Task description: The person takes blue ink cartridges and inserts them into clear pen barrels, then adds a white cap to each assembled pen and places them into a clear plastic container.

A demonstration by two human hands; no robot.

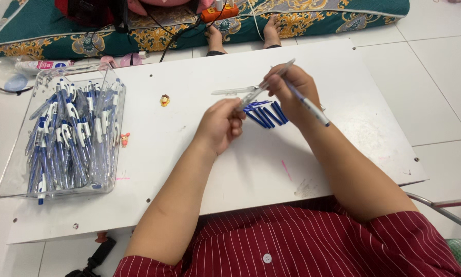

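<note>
My left hand [221,124] pinches the lower end of a clear pen barrel [268,82] that slants up to the right over a white board [199,169]. My right hand [293,92] grips the barrel's upper part and also holds a blue and white pen [311,106] angled down to the right. Several blue refills [265,114] lie on the board just under both hands. Another clear barrel [234,91] lies flat beyond them.
A clear plastic box [63,134] full of blue and white pens stands at the board's left end. Two small figurines [164,100] [124,138] sit near it. Another person's feet [243,35] rest at the far edge by a green patterned cushion [312,19].
</note>
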